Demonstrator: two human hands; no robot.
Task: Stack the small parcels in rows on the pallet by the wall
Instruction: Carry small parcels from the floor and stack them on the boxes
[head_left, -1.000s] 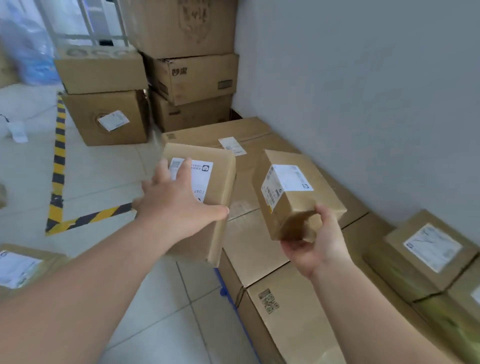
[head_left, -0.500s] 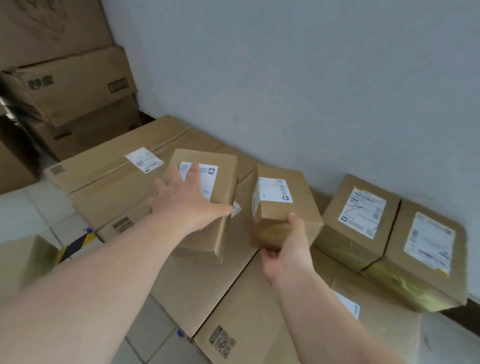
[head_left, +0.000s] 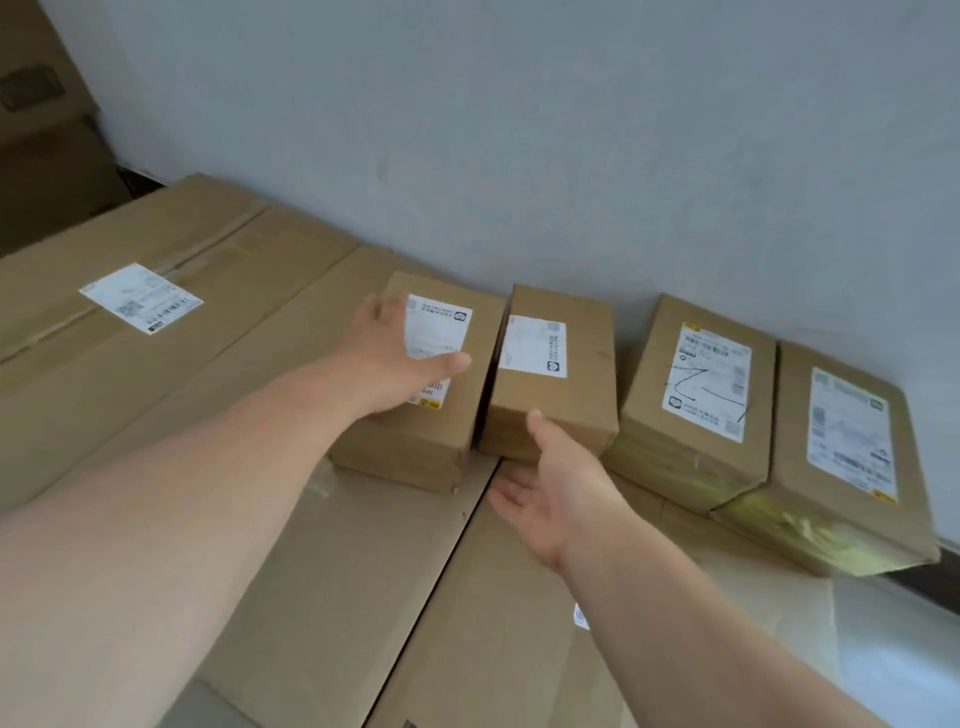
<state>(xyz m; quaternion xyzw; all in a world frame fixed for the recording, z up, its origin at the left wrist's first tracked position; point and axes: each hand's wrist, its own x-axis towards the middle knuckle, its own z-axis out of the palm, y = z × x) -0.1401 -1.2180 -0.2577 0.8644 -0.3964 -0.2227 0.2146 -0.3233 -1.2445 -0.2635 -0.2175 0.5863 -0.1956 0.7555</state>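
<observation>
Parcel row on cartons, against wall

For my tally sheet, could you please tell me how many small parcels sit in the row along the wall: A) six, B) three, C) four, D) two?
C: from the left, the first parcel under the left hand, the second parcel, the scribbled-label parcel and the yellow-taped parcel line the wall.

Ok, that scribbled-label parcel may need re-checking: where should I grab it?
Probably by its near end, from the front: the scribbled-label parcel lies flat, far end by the wall, right side against its neighbour; only the near end and left side look free.
</observation>
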